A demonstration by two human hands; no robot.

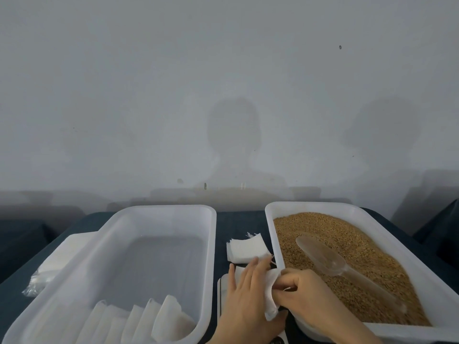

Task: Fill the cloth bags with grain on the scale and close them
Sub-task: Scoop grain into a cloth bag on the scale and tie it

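Both hands on one cloth bag (272, 292), bottom centre.
Right hand (305, 291) fingers curled, pinching the bag's edge; left hand (244, 299) fingers straight, lying flat against it, over the white scale (222, 291). Stack of flat bags (247, 249) just above. Grain (347, 247) with clear scoop (330, 259) in right tub (270, 229); white pouches (169, 319) in left tub (159, 209). Dark blue tablecloth (239, 219), grey wall (149, 95) with shadows.

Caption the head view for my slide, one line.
Left hand touches, right hand pinches a cloth bag between bag bin and grain bin with scoop.
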